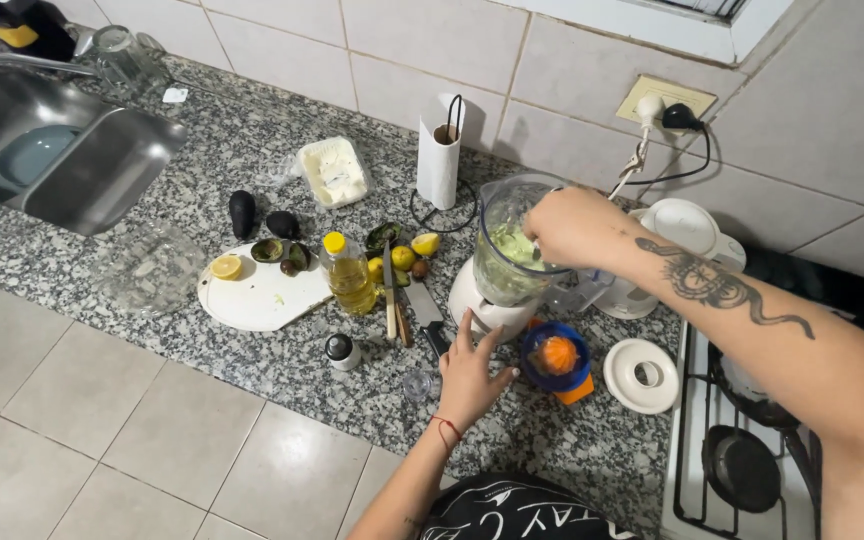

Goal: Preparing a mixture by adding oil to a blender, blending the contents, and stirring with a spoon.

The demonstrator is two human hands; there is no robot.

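The blender jar [508,245], clear and partly filled with pale green mash, sits on its white base [482,305] on the speckled granite counter [252,130], just left of the stove [742,460]. The right hand [572,225] is over the jar's open mouth, fingers curled together around something reaching into the mash; what it grips is hidden. The left hand [470,375] rests flat on the counter at the foot of the base, fingers spread and holding nothing. Just right of that hand stands a blue citrus juicer [557,358] with an orange cone, and beyond it lies the white blender lid [641,375]. To the left are a knife [426,310], a bottle of oil [349,272], and a white cutting board [262,295] bearing avocado halves [280,252] and a lemon half [225,266].
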